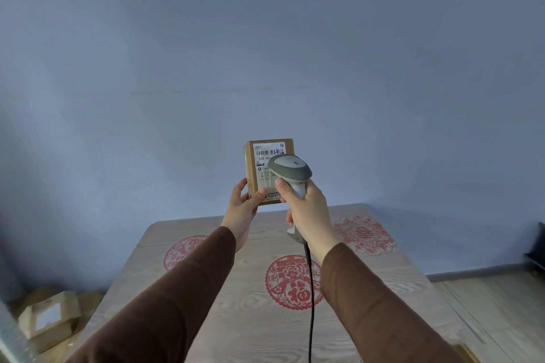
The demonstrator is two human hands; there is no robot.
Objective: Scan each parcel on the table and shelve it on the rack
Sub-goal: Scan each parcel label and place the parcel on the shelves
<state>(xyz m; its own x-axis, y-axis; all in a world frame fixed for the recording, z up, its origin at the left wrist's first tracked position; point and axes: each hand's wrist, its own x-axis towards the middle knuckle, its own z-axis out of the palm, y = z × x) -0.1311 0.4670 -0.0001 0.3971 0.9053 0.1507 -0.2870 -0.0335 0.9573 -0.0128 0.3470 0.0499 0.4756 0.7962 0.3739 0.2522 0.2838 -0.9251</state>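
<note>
A small brown cardboard parcel (262, 165) with a white barcode label facing me is held up in the air above the table's far edge. My left hand (246, 206) grips its lower left corner, thumb on the label. My right hand (306, 209) grips the handle of a grey barcode scanner (290, 169), whose head points at the label and covers its right part. The scanner's black cable (311, 303) hangs down between my arms. The rack is out of view.
Below my arms lies a wood-grain table (236, 289) with red paper-cut decorations. Several cardboard boxes (50, 318) sit on the floor at the lower left. A dark object (536, 250) shows at the right edge. A blue wall fills the background.
</note>
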